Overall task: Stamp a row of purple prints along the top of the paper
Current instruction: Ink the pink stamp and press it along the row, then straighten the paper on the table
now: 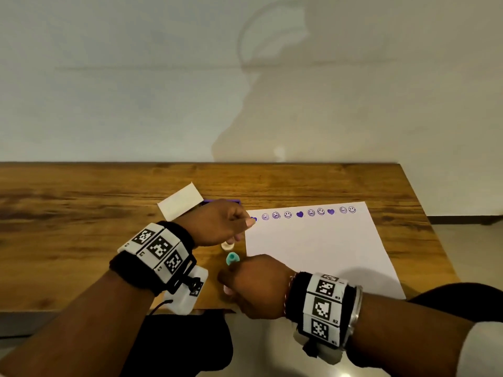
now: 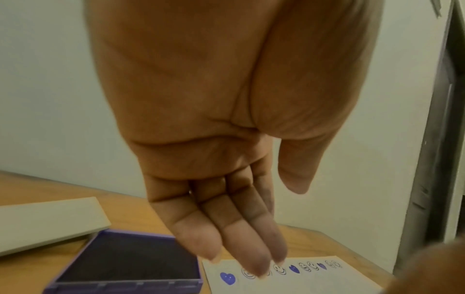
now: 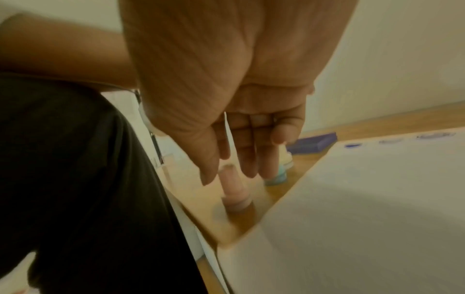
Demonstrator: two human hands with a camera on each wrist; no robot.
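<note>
A white paper (image 1: 313, 248) lies on the wooden table with a row of purple prints (image 1: 299, 214), hearts and smiley faces, along its top edge. My left hand (image 1: 239, 227) hovers with straight fingers over the paper's top left corner and holds nothing; in the left wrist view the left hand (image 2: 251, 248) hangs above the open purple ink pad (image 2: 125, 258). My right hand (image 3: 227, 175) is open just over a pink stamp (image 3: 235, 191) standing near the table's front edge, thumb and fingers on either side of its top. In the head view the right hand (image 1: 228, 278) hides most of that stamp.
A teal stamp (image 1: 232, 258) and a white stamp (image 1: 228, 245) stand between my hands, left of the paper. The ink pad's white lid (image 1: 181, 201) lies behind my left hand. The table's front edge (image 1: 212, 311) is close under my right hand.
</note>
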